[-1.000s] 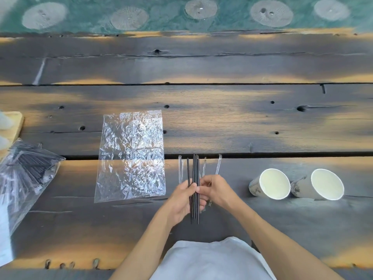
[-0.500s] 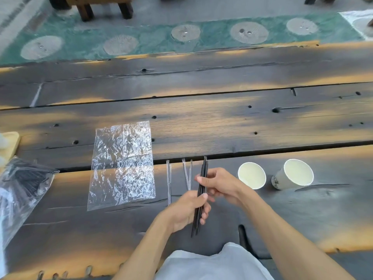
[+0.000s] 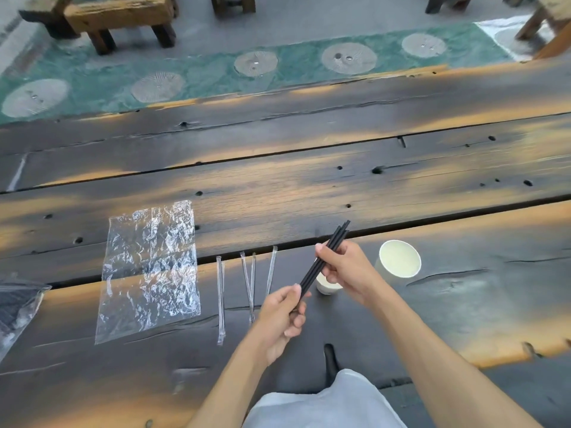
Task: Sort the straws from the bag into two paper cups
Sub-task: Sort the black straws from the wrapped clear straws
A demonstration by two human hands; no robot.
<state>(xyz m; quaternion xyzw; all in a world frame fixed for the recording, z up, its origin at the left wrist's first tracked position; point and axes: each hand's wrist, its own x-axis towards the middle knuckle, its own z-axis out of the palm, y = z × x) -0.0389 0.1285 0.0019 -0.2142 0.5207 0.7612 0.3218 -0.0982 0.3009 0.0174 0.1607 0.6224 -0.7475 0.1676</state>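
A bundle of black straws [image 3: 321,262] slants up to the right above the table, held at both ends. My left hand [image 3: 282,318] grips its lower end and my right hand [image 3: 346,270] grips it higher up. Several clear straws [image 3: 250,285] lie side by side on the dark wood, left of my hands. An empty clear plastic bag [image 3: 151,267] lies flat further left. One white paper cup [image 3: 400,258] stands open to the right of my right hand. A second paper cup [image 3: 324,285] is mostly hidden under my right hand and the straws.
Another plastic bag with dark straws [image 3: 15,307] lies at the left edge. The table [image 3: 309,186] is made of dark planks with gaps and knot holes. Beyond it are a green patterned floor strip [image 3: 216,75] and wooden benches [image 3: 120,17].
The black straws have tilted from upright to slanting right, over the nearer cup. My right hand moved right, now covering that cup. The view has lifted and shifted, showing more floor.
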